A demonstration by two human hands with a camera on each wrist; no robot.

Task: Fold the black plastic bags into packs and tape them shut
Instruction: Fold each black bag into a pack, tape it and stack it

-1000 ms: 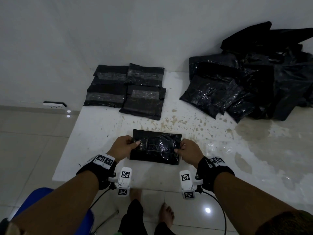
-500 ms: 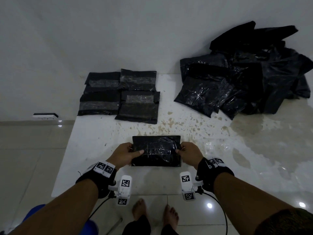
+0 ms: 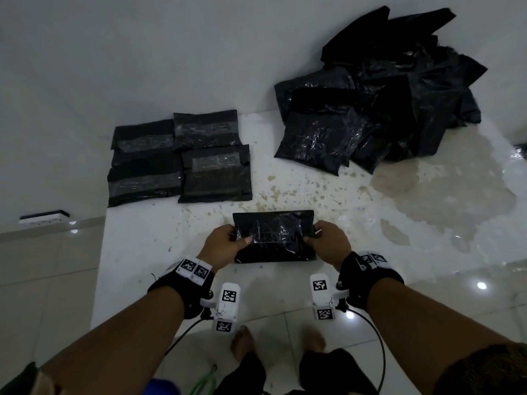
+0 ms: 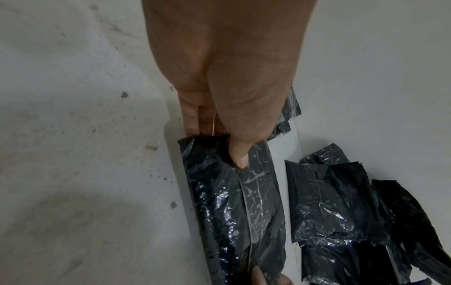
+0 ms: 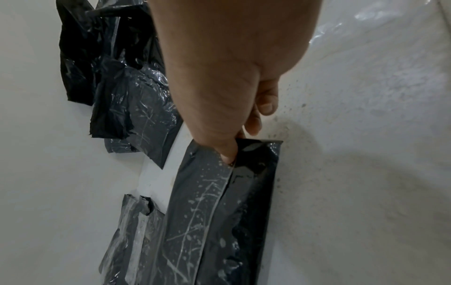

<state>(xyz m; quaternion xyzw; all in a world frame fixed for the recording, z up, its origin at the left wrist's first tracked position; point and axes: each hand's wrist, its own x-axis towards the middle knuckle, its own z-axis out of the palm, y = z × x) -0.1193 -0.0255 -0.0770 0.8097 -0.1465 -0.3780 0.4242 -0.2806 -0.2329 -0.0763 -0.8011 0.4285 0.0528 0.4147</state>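
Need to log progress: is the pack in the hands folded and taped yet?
Folded and taped: the pack is a flat rectangle with a clear tape strip along its seam, pinched at its ends by left hand and right hand.

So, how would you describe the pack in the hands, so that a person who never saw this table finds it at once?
On the white table, four taped packs lie far left and a loose bag pile far right. The pack is alone at the near edge. Only it is pinched at both ends, by the left hand and right hand.
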